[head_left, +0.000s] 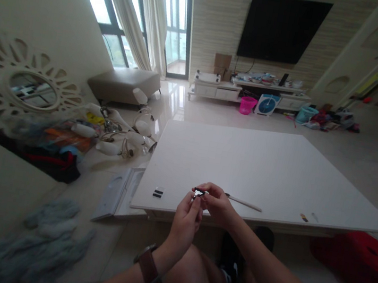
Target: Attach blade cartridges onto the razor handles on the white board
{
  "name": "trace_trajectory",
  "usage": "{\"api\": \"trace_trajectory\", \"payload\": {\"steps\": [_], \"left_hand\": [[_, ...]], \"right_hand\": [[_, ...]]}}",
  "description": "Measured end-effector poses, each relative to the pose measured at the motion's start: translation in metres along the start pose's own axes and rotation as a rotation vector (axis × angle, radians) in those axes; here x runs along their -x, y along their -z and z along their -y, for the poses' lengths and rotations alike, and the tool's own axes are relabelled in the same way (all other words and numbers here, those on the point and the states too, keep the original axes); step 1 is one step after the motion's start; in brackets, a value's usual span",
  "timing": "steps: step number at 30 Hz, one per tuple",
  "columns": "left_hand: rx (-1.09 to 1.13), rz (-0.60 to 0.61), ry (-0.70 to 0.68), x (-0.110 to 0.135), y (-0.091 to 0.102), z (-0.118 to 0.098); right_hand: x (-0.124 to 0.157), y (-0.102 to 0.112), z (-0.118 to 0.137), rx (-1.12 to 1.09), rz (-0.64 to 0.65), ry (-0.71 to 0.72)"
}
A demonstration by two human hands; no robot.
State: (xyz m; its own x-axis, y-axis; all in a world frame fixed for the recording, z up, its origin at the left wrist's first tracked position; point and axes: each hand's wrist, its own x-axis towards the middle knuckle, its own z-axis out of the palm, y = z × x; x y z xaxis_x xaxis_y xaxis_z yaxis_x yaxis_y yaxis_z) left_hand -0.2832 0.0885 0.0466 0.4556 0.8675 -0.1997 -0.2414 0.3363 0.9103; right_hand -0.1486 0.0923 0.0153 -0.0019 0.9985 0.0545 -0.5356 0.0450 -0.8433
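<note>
My left hand (186, 220) and my right hand (217, 206) meet over the near edge of a low white table (270, 169). Both pinch a small dark piece (198, 193) between their fingertips; it is too small to name. A thin white stick (244, 202) lies on the table just right of my right hand. A small black item (158, 193) lies on the table to the left of my hands. My left wrist wears a brown watch strap (148, 266). My bare knees are below the table edge.
A red stool (360, 257) stands at the right under the table edge. A chandelier with white shades (121, 135), a round carved mirror (28, 90) and cloth lie on the floor at left. A TV (282, 27), a low cabinet, and a pink bucket (247, 105) stand at the back.
</note>
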Motion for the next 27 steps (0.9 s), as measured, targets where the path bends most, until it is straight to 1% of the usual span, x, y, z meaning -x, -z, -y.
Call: {"api": "trace_trajectory", "payload": {"steps": [4,9,12,16,22,27], "left_hand": [[0.014,-0.008,0.001,-0.001,-0.001,0.000],[-0.012,0.016,-0.013,-0.001,-0.001,-0.001],[-0.017,0.015,-0.016,-0.001,0.000,-0.001],[-0.004,0.026,-0.009,-0.001,0.000,0.000],[0.083,0.038,0.002,-0.001,0.003,0.000],[0.155,0.083,-0.016,-0.002,0.004,0.002]], "right_hand": [[0.001,-0.006,-0.001,-0.062,0.015,-0.038],[0.001,-0.005,0.001,-0.087,0.026,-0.038],[0.001,-0.004,0.001,-0.122,0.016,-0.061],[0.003,-0.008,0.002,-0.174,-0.033,-0.089],[0.002,-0.014,0.005,-0.207,-0.057,-0.098],[0.002,-0.015,0.004,-0.213,-0.063,-0.111]]}}
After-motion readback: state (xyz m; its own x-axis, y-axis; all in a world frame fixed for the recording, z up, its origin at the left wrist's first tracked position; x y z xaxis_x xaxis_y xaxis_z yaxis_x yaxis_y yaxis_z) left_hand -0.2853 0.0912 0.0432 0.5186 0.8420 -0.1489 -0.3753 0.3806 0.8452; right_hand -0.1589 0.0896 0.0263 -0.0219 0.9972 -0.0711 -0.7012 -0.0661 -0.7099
